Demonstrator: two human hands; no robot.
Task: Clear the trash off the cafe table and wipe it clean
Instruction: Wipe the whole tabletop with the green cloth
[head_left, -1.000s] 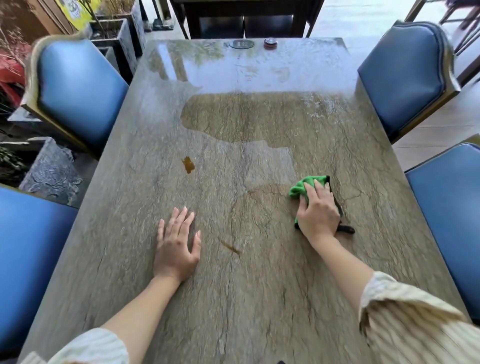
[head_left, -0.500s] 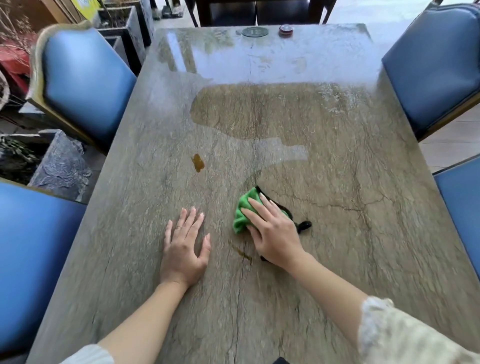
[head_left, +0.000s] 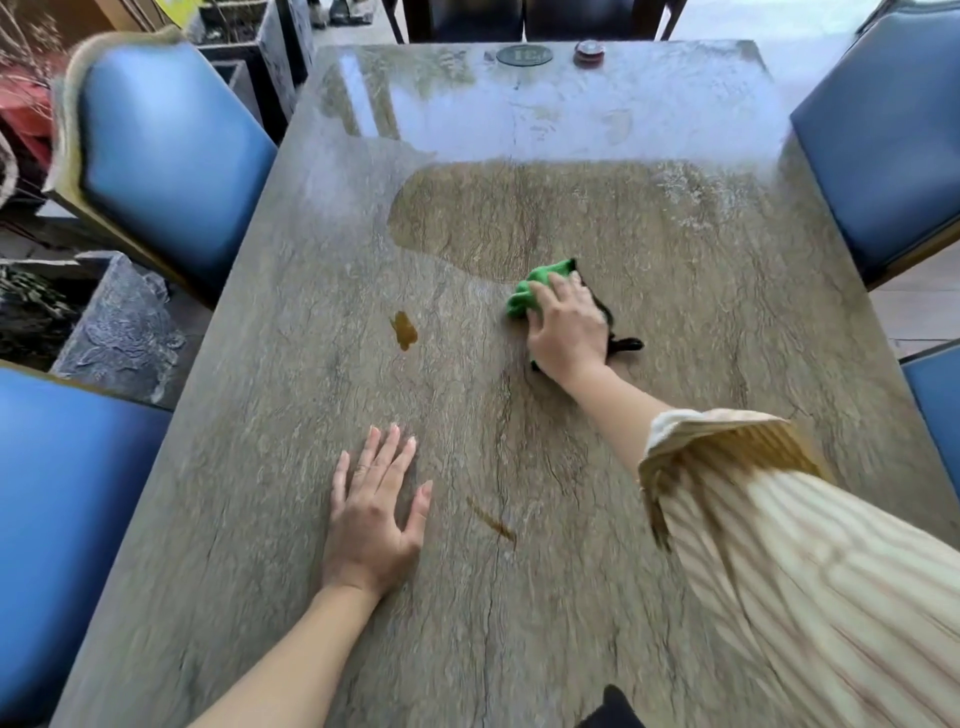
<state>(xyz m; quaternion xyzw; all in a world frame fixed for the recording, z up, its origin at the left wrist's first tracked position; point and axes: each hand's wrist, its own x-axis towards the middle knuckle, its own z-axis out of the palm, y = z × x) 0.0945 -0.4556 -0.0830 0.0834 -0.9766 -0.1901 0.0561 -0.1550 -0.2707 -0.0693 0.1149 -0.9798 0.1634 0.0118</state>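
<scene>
A grey-brown stone table (head_left: 519, 597) fills the view. My right hand (head_left: 569, 330) presses a green and black cloth (head_left: 535, 288) flat against its middle, fingers spread over the cloth. My left hand (head_left: 371, 512) lies flat on the table nearer to me, palm down, fingers apart, holding nothing. A brown spill spot (head_left: 404, 330) sits left of the cloth. A thin brown streak (head_left: 491, 518) lies just right of my left hand.
Blue padded chairs stand at the far left (head_left: 171, 156), near left (head_left: 62, 509), far right (head_left: 883, 140) and near right (head_left: 940, 400). A dark round coaster (head_left: 523, 54) and a small red round object (head_left: 589, 52) rest at the table's far edge. Stone planters (head_left: 119, 327) are at left.
My right hand has swept the cloth from the right to near the left hand, then away from me toward the table's middle. My left hand has stayed flat.
</scene>
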